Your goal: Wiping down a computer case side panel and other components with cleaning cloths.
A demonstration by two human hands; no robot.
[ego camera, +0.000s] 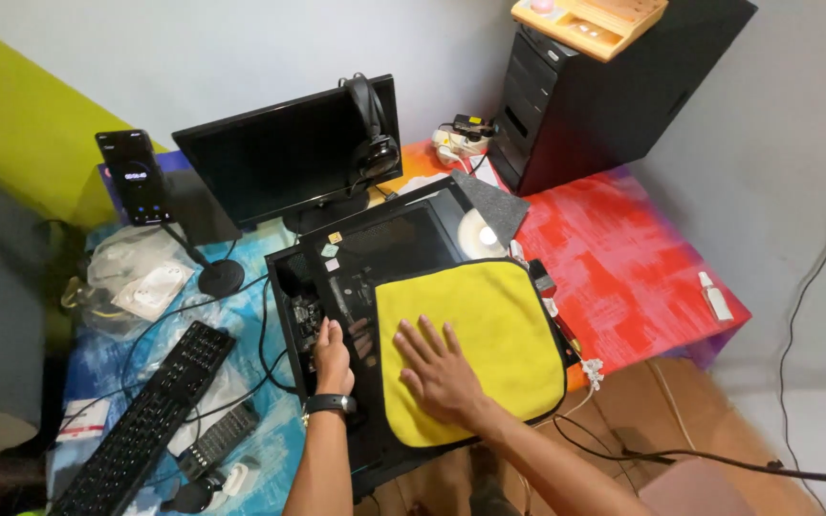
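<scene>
A black computer case (403,234) lies on its side on the table, its dark glass panel facing up. A yellow cloth (504,315) is spread over the panel's right half. My right hand (440,371) lies flat on the cloth, fingers spread. My left hand (333,355), with a black watch on the wrist, rests on the case's left edge, fingers curled against the frame beside the internal parts.
A black monitor (284,158) with headphones (373,129) hung on it stands behind the case. A phone on a stand (134,177) is at the left, a black keyboard (150,416) at the front left. A black tower (604,86) stands back right. Cables trail off the table's front.
</scene>
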